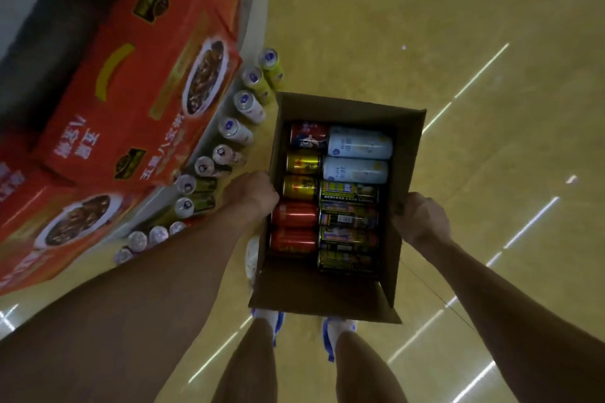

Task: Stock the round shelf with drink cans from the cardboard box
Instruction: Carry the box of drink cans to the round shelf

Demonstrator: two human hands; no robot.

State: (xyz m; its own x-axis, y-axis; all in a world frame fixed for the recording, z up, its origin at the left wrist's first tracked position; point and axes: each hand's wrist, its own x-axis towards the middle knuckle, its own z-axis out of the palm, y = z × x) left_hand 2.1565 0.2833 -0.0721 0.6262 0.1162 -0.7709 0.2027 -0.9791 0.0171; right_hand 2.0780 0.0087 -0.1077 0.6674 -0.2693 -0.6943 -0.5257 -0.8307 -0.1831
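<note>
Left hand [252, 193] and right hand [420, 219] grip opposite walls of the cardboard box [406, 147] of drink cans [348, 193], beside the round shelf [209, 137].

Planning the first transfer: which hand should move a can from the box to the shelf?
Probably left: the left hand grips the cardboard box wall beside the cans on the shelf; the right hand holds the far wall.

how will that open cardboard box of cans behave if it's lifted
Probably heavy: the open brown cardboard box holds about a dozen drink cans, and the left hand and right hand both grip its walls. The cans lie on their sides, so they may roll if it tilts. Its thin walls could flex.
</note>
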